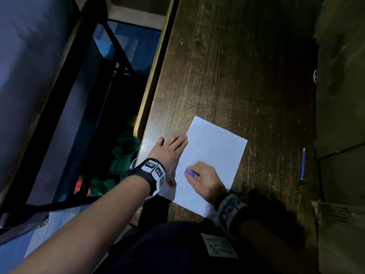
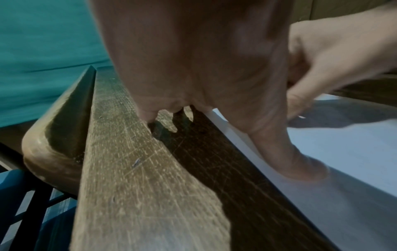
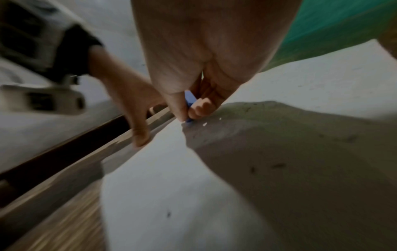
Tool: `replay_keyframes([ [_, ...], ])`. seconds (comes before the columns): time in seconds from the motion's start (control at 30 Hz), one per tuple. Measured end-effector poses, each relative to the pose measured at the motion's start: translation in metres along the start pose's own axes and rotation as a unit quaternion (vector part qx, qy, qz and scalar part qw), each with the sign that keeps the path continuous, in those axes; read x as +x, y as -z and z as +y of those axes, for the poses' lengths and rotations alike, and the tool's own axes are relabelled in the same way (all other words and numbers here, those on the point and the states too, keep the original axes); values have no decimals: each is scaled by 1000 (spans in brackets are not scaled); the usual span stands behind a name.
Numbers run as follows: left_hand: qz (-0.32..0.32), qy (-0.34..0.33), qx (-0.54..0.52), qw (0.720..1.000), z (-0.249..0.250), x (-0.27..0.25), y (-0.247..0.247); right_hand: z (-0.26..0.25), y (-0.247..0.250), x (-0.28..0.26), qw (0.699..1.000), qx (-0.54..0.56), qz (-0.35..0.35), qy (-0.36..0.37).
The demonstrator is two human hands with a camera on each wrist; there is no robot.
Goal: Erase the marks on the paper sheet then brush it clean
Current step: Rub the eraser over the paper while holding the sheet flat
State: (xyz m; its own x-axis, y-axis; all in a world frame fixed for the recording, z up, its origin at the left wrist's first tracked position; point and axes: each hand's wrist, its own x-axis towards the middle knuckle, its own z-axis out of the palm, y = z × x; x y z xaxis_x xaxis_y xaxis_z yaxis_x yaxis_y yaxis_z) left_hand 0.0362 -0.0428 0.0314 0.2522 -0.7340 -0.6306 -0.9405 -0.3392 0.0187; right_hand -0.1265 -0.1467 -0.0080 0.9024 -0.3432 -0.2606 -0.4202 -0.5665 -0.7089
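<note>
White paper sheet [image 1: 215, 153] is lying low in the frame's middle. Right hand [image 1: 205, 179] is pinching a blue eraser [image 1: 191, 173] on it; left hand [image 1: 170, 150] is lying flat, pressing its left edge.

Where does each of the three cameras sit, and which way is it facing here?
Head: worn on the head, looking down at the desk, paper sheet and pencil; both forearms, left hand and right hand show.
Left wrist: looks along the left hand, whose flat fingers press the sheet's edge.
Right wrist: looks along the right hand's fingers pinching the blue eraser.
Shared: both wrist views show the sheet and the opposite hand.
</note>
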Motion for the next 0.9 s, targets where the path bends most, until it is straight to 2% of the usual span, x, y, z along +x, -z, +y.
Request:
replay_keyframes([
  [0.03, 5, -2, 5, 1000, 1, -3, -2, 5, -1, -8, 999, -10, 4, 40],
  [0.1, 16, -7, 16, 1000, 4, -9, -10, 18, 5, -17, 991, -15, 118, 55],
  [0.17, 27, -19, 29, 999, 6, -18, -24, 33, 16, -21, 972, -43, 225, -61],
  [0.2, 36, -29, 31, 998, 8, -24, -32, 38, 22, -22, 961, -61, 233, -134],
  [0.23, 43, -43, 22, 998, 10, -31, -39, 40, 25, -21, 957, -69, 215, -183],
  [0.3, 39, -79, -33, 996, 16, -45, -48, 40, 28, -15, 965, -59, 163, -196],
  [0.47, 53, -127, -179, 974, 17, -60, -39, 20, 48, 10, 996, -21, 48, -78],
  [0.57, 112, -93, -217, 965, 2, -41, -28, 8, 58, 25, 997, -32, -69, -1],
  [0.63, 145, -75, -191, 968, -11, -24, -26, -1, 56, 31, 991, -64, -111, 26],
  [0.7, 103, -63, -147, 982, -16, -14, -30, -6, 48, 35, 989, -100, -98, 53],
  [0.77, 69, -41, -119, 990, -13, -12, -35, -10, 36, 34, 989, -132, -27, 67],
  [0.87, 78, -10, -94, 992, -6, -12, -42, -13, 15, 25, 995, -45, 92, -15],
  [0.9, 82, -7, -82, 993, -6, -11, -44, -12, 6, 17, 994, -23, 102, -27],
])
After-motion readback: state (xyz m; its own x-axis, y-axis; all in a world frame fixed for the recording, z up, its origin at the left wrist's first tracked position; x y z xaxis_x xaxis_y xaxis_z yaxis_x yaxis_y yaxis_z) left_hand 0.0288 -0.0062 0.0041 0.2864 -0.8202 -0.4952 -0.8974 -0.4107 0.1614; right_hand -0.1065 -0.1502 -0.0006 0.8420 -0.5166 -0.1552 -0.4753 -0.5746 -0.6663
